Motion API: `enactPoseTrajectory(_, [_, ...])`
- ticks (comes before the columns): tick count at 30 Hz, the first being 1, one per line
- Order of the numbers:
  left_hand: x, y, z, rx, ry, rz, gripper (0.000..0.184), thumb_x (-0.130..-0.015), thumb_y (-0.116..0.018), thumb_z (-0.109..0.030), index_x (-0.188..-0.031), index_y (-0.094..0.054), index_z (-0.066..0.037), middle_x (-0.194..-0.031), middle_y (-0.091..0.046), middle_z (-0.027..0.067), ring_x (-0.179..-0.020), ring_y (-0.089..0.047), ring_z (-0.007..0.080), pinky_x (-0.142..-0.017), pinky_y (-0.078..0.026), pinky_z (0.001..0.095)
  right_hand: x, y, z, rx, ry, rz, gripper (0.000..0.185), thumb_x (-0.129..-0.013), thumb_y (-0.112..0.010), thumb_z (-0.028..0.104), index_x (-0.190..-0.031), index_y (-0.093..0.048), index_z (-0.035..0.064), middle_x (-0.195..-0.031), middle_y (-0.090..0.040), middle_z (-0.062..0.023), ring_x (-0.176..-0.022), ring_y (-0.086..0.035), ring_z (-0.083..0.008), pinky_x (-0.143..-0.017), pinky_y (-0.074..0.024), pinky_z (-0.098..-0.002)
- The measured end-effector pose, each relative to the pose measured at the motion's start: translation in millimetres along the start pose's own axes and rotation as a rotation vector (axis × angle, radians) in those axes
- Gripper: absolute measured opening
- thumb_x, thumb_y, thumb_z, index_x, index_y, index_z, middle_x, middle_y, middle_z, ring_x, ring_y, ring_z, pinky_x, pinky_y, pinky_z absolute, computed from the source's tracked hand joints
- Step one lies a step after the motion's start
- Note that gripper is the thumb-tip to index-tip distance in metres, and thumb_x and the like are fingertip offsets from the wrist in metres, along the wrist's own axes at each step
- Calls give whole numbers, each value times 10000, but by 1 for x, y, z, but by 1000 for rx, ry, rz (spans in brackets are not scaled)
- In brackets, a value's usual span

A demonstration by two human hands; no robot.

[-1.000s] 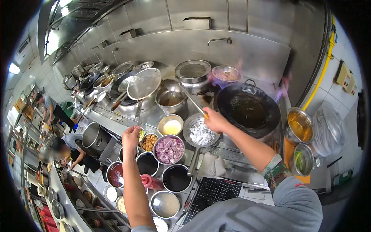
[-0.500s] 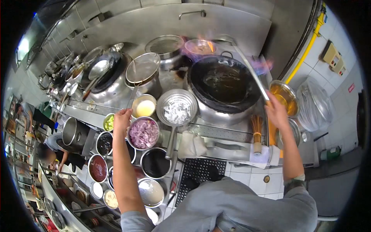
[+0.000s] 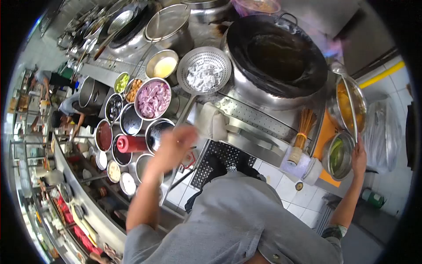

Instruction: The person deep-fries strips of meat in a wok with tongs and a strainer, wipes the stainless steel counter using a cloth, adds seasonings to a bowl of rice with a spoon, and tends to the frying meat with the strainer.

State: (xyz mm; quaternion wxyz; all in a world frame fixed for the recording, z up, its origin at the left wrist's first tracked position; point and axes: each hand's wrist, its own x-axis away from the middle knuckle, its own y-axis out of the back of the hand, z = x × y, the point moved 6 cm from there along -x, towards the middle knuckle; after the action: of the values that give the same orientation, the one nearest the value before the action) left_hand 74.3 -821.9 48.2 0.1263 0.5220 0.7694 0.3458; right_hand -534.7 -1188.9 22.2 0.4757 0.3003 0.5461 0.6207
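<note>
My left hand is smeared by motion at the lower end of a perforated skimmer's handle; whether its fingers grip the handle is unclear. White, powdery-coated pieces lie in the skimmer. On the far right, my right hand is closed around the long metal handle of a ladle. The ladle slants across a steel bowl of yellow-orange liquid. Just left of that hand sits a bowl with green pieces. A big black wok with dark liquid stands on the stove.
A bamboo brush and folded cloth lie along the stove's front edge. To the left are a bowl of sliced purple onions, a red squeeze bottle and several sauce pots. Flames show behind the wok. Another person works at far left.
My left hand has left the wire strainer's handle and come down to the skimmer's handle end. My right hand has brought the ladle from behind the wok to the right side. The view tilts down.
</note>
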Motion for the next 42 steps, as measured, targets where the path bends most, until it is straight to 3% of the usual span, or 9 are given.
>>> enactPoseTrajectory(3, [47, -134, 83, 324, 327, 362, 323, -995, -533, -257, -1109, -661, 17, -974, -723, 111, -887, -682, 198, -795, -534, 335, -16, -9, -20, -49, 29, 61, 627, -899, -532, 4, -1495, -389, 139, -1367, -548, -227, -1193, -584, -366, -943, -476, -406])
enactPoseTrajectory(7, [74, -253, 256, 1335, 1060, -215, 435, -1019, -447, -367, -1207, -595, -3, -1029, -693, 104, -860, -673, 231, -807, -548, 340, -46, 16, -61, 189, -84, -11, 474, -979, -525, 111, -1444, -450, 51, -1424, -508, -191, -1269, -536, -289, -1038, -435, -365])
enactPoseTrajectory(11, [20, -298, 367, 2451, 437, -784, 364, -982, -553, -334, -1107, -598, 5, -1060, -676, 155, -947, -662, 310, -839, -571, 474, -59, 54, 136, -207, 118, -6, 438, -1019, -528, 225, -1414, -491, 39, -1309, -595, -159, -1156, -577, -241, -998, -442, -337])
enactPoseTrajectory(13, [11, -271, 334, 2420, 420, -1227, 258, -975, -568, -231, -1118, -609, -20, -1040, -673, 176, -921, -668, 325, -789, -594, 482, -58, 44, 196, -297, 301, 138, 414, -1012, -539, 203, -1390, -520, 34, -1250, -615, -128, -1086, -578, -203, -956, -447, -318])
enactPoseTrajectory(17, [-16, -300, 366, 2444, 312, -1157, 170, -997, -537, -209, -1093, -598, -83, -1052, -636, 110, -885, -637, 246, -700, -581, 409, -13, 6, 327, -323, 547, 402, 495, -934, -619, 489, -1289, -635, 145, -1216, -662, -190, -993, -641, -331, -923, -505, -406])
enactPoseTrajectory(20, [9, -267, 318, 2408, 245, -1103, 147, -1019, -469, -158, -1082, -578, -83, -1030, -602, 83, -824, -577, 203, -663, -526, 353, 33, -49, 396, -455, 630, 657, 367, -947, -531, 23, -1312, -574, 13, -1036, -637, -82, -929, -579, -137, -846, -472, -276])
enactPoseTrajectory(26, [16, -296, 290, 2400, 365, -1007, 87, -976, -505, -122, -1015, -566, -74, -862, -593, 73, -725, -575, 188, -569, -518, 309, 151, -181, 514, -452, 901, 1000, 333, -920, -610, 75, -1245, -602, 6, -973, -636, -80, -854, -608, -154, -785, -495, -274])
enactPoseTrajectory(31, [59, -297, 231, 2006, 374, -828, 76, -896, -555, -92, -904, -631, -95, -787, -608, 41, -723, -578, 150, -586, -477, 309, 200, -316, 495, -328, 559, 1271, 433, -979, -597, 267, -1358, -480, 93, -1066, -595, -54, -881, -601, -114, -640, -513, -268])
enactPoseTrajectory(42, [162, -196, 107, 1088, 220, -252, 223, -925, -562, -143, -1080, -680, -33, -932, -696, 78, -827, -649, 152, -750, -522, 319, 246, -225, 464, -793, 275, 1270, 246, -999, -509, 123, -1237, -513, 59, -922, -590, -1, -726, -574, -79, -624, -511, -249])
